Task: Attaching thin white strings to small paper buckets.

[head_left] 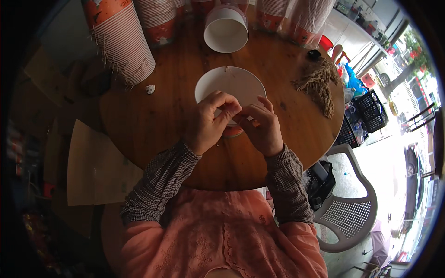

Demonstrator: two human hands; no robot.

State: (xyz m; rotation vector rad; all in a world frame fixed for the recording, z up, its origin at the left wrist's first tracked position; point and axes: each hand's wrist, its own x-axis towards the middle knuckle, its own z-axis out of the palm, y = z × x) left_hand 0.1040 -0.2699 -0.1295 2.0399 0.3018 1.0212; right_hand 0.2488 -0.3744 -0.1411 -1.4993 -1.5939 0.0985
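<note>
My left hand (211, 121) and my right hand (263, 127) meet over the near part of a white-lined paper tub (221, 79). Both are closed in a pinch, with thumbs and forefingers almost touching each other. Whatever lies between the fingertips is too small to make out. A thin brown strand (227, 69) shows at the tub's far rim. A bit of the tub's red outside shows below my hands. At the right of the round wooden table (171, 125) lies a pile of brown twine strands (320, 83).
A tall stack of red-and-white paper tubs (125, 48), with strands hanging from it, leans at the left. Another tub (226, 34) lies on its side at the back, among plastic-wrapped stacks (308, 23). A white crumb (150, 89), a grey chair (352, 213) and black crates (371, 111) are also around.
</note>
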